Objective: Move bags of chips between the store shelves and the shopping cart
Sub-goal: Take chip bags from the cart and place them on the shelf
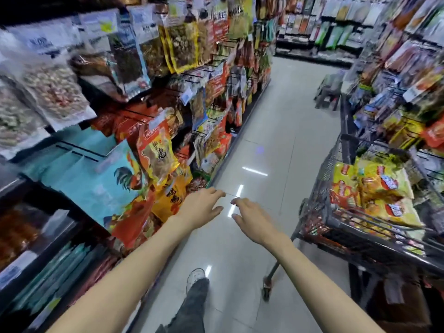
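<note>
Two bare arms reach forward down a shop aisle. The left hand and right hand hover mid-air with each grip spread open and empty. Yellow bags of chips fill the shopping cart at three o'clock. Packed store shelves stand at nine o'clock.

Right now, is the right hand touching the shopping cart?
Apart. The head view shows the right hand open over bare floor, with floor visible between it and the shopping cart.
</note>
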Motion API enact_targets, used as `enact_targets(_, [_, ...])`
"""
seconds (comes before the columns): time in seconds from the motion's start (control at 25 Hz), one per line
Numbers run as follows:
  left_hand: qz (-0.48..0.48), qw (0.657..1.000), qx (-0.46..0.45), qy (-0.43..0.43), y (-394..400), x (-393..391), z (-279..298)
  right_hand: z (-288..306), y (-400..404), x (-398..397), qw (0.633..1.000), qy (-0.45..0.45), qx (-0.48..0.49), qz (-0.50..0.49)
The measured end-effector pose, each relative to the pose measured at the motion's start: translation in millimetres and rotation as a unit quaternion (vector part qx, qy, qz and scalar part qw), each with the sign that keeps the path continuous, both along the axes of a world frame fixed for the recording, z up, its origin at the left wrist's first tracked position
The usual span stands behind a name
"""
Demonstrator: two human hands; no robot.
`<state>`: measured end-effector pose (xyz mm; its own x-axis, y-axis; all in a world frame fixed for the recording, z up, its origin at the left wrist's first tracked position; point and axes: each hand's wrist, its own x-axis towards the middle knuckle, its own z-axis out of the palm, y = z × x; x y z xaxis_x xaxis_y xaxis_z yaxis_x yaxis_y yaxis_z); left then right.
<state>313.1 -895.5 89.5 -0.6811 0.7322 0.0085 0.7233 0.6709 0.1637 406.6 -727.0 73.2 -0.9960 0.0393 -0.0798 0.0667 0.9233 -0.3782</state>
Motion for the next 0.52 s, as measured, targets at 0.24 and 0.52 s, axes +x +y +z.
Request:
enact_targets(0.24, [-0.045,0.999,0.001,0.005,67.4,-167.5,2.0,-4.7,60.6,-136.5,0.999,-0.028,0.001,-0.046])
enact_targets(0.52, [-0.143,0.99,-0.003,-0.014,178.8,-297.6,14.7,-3.5,147.5,-224.6,0.982,-0.055,-0.038,-0.178])
